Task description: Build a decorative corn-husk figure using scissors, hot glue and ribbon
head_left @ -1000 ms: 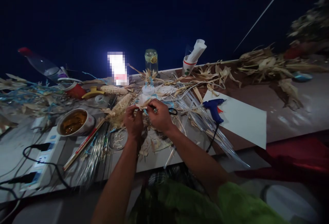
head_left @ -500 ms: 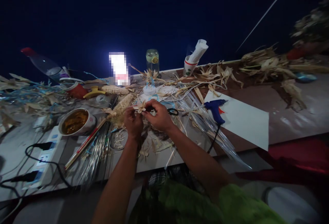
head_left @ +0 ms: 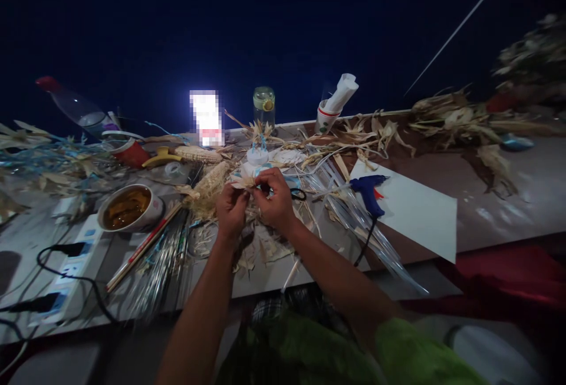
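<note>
Over the middle of the table, my left hand [head_left: 232, 205] and my right hand [head_left: 275, 197] pinch a small pale flower of corn husk [head_left: 244, 182] between them. Its petals fan out above my fingertips; the part lower down is hidden by the fingers. Behind my hands stands a round white piece [head_left: 257, 156] with husk petals and blue string on it. To the left is a dry corn cob [head_left: 211, 180] with a tangle of fibres. Under my wrists lie husk scraps [head_left: 260, 250].
A blue glue gun [head_left: 370, 191] rests by a white sheet [head_left: 420, 211] and clear sticks on the right. On the left are a bowl of brown liquid [head_left: 131, 208], a power strip [head_left: 75, 279] and thin metal wires [head_left: 165, 267]. A glass jar [head_left: 264, 105] stands behind.
Both hands still hold the husk flower, which has turned so its petals spread flatter and more sideways. My right fingers have shifted slightly around it. The view has moved a little.
</note>
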`<state>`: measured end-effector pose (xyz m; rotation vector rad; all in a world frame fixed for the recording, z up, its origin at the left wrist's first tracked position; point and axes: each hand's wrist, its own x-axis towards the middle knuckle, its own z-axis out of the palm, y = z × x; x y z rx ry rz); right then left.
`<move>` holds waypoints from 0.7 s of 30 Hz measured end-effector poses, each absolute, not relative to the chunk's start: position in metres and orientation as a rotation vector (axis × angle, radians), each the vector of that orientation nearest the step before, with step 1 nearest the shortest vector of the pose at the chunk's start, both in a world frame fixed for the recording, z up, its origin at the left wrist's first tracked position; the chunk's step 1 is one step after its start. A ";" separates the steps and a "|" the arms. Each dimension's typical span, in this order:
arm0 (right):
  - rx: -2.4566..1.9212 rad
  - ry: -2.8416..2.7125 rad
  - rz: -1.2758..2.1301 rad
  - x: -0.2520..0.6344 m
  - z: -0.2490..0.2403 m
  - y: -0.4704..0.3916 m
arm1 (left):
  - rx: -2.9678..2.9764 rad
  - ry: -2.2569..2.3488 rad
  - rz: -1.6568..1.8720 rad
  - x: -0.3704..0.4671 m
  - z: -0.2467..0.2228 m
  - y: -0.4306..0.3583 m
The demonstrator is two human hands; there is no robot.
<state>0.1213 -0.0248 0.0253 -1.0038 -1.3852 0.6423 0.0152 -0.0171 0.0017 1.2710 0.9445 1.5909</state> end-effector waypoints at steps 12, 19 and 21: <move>-0.829 -1.367 0.784 0.121 0.022 -0.025 | 0.815 0.593 1.385 0.007 0.008 -0.012; -0.796 -1.392 0.950 0.127 0.022 -0.023 | 0.760 0.517 1.322 0.002 0.005 -0.009; -0.802 -1.372 0.956 0.127 0.022 -0.022 | 0.764 0.531 1.327 0.000 0.003 -0.008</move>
